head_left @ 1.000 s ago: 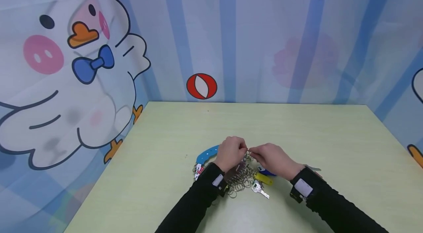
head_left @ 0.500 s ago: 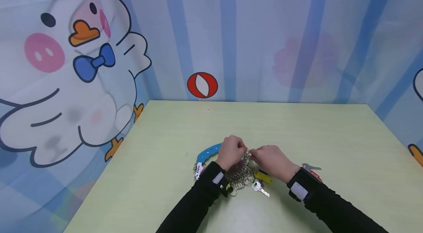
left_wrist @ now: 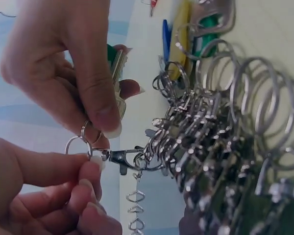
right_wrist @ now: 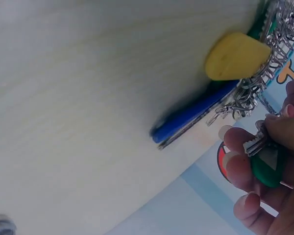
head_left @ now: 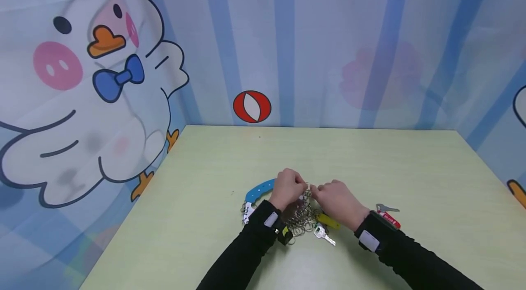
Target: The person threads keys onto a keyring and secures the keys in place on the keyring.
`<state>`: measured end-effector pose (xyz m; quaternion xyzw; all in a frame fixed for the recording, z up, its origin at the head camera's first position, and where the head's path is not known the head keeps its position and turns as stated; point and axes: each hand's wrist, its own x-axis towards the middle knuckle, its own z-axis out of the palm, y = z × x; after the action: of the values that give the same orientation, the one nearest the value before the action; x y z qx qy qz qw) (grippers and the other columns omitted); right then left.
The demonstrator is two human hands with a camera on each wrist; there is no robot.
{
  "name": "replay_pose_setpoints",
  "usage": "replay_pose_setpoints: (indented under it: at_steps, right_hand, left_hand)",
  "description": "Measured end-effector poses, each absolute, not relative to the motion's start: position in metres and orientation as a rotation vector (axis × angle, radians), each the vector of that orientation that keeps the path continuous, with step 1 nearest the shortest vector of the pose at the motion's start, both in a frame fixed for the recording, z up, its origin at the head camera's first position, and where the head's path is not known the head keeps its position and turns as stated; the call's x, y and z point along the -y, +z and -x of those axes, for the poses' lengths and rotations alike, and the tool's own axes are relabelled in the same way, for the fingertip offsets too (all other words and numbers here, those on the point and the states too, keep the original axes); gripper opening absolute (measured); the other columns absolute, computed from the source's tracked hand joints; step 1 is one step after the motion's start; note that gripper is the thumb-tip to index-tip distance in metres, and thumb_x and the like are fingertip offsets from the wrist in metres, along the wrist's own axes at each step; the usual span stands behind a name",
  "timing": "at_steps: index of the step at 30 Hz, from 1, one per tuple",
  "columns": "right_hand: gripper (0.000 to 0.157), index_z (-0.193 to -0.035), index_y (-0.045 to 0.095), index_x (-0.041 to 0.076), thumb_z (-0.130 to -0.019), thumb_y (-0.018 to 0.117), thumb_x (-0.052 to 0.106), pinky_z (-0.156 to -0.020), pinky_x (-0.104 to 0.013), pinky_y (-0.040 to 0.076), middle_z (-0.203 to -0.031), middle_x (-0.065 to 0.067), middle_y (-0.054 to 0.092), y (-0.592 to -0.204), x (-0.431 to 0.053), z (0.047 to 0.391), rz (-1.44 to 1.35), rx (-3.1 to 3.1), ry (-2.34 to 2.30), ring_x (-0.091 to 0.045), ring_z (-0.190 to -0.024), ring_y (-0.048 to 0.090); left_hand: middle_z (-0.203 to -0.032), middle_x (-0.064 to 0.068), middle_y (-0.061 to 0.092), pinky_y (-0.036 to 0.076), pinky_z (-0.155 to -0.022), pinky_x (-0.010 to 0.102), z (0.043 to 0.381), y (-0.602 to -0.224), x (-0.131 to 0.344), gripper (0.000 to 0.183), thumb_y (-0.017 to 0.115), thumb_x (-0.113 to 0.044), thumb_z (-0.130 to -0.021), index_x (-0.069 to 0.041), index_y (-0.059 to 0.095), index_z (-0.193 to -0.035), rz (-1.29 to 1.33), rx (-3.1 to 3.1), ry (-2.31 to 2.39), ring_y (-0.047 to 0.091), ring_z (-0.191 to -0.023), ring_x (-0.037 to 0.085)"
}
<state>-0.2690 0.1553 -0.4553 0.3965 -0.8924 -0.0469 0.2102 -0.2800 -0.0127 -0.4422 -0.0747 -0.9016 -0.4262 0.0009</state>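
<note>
In the head view my left hand [head_left: 287, 189] and right hand [head_left: 340, 203] meet fingertip to fingertip over a bunch of metal clasps and rings [head_left: 302, 217]. Seen from the left wrist, the left thumb and fingers pinch a swivel clasp [left_wrist: 120, 157] at its ring end; its other end runs into the clasp bunch [left_wrist: 201, 132]. The right thumb and finger pinch a split ring [left_wrist: 85, 131] right at that clasp. Within the right fingers lie a silver key [right_wrist: 256, 143] and a green tag [right_wrist: 268, 169]. A chain [left_wrist: 136, 210] hangs below the clasp.
Beside the bunch lie a yellow tag [head_left: 328, 221] and a silver key [head_left: 323, 234]. A blue tag [right_wrist: 196, 112] shows in the right wrist view. A blue curved strip [head_left: 260, 189] lies behind the left hand. Right of the right wrist is a red tag [head_left: 389, 220] with a key.
The right hand has turned slightly and its wrist has shifted left, uncovering the red tag and its key. The blue tag near the bunch has gone behind the right hand. The left hand barely moves.
</note>
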Motion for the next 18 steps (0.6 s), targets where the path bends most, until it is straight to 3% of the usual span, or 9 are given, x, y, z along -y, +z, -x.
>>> replay_pose_setpoints:
  at_steps: [4,6,9,12,15,18]
  right_hand:
    - [0.009,-0.096,0.069,0.010,-0.087,0.069,0.012,-0.055,-0.026,0.043,-0.060,0.005,0.057,-0.453,-0.161,0.274,-1.036,2.643,0.212,-0.006,-0.050,0.044]
    - [0.008,-0.096,0.068,0.008,-0.088,0.067,0.011,-0.063,-0.029,0.047,-0.072,0.002,0.064,-0.450,-0.166,0.277,-0.963,2.749,0.515,-0.010,-0.062,0.055]
    - [0.018,-0.105,0.063,0.002,-0.087,0.061,0.005,-0.078,-0.039,0.052,-0.098,-0.009,0.067,-0.445,-0.170,0.284,-0.866,2.861,1.036,-0.025,-0.090,0.063]
    - [0.031,-0.118,0.054,-0.001,-0.087,0.058,0.003,-0.089,-0.046,0.050,-0.114,-0.017,0.062,-0.445,-0.170,0.291,-0.853,2.892,1.393,-0.034,-0.110,0.059]
    - [0.034,-0.122,0.053,0.001,-0.090,0.062,0.009,-0.087,-0.041,0.051,-0.114,-0.015,0.065,-0.450,-0.167,0.295,-0.913,2.914,1.449,-0.029,-0.106,0.061]
    - [0.024,-0.113,0.062,0.004,-0.090,0.065,0.013,-0.079,-0.033,0.052,-0.105,-0.011,0.069,-0.456,-0.168,0.296,-0.973,2.914,1.339,-0.021,-0.096,0.065]
  left_hand:
    - [-0.069,0.005,0.068,0.038,-0.049,0.020,0.282,-0.445,0.013,0.015,0.068,-0.011,-0.087,-0.003,0.073,-0.076,0.247,2.808,-1.401,0.050,-0.055,0.009]
    - [-0.073,0.005,0.067,0.039,-0.051,0.021,0.283,-0.446,0.014,0.012,0.067,-0.012,-0.088,-0.004,0.072,-0.079,0.260,2.796,-1.453,0.051,-0.058,0.009]
    - [-0.077,0.005,0.066,0.040,-0.056,0.022,0.283,-0.446,0.015,0.010,0.067,-0.013,-0.089,-0.006,0.071,-0.084,0.278,2.796,-1.497,0.051,-0.064,0.011]
    - [-0.081,0.005,0.064,0.040,-0.056,0.022,0.284,-0.445,0.016,0.010,0.065,-0.015,-0.092,-0.007,0.068,-0.087,0.328,2.823,-1.494,0.050,-0.066,0.012]
    - [-0.082,0.007,0.063,0.038,-0.053,0.022,0.284,-0.443,0.015,0.012,0.061,-0.018,-0.095,-0.008,0.065,-0.089,0.390,2.865,-1.517,0.051,-0.063,0.015]
    - [-0.080,0.011,0.062,0.037,-0.050,0.023,0.284,-0.444,0.015,0.011,0.058,-0.017,-0.097,-0.008,0.061,-0.092,0.413,2.889,-1.561,0.053,-0.060,0.019]
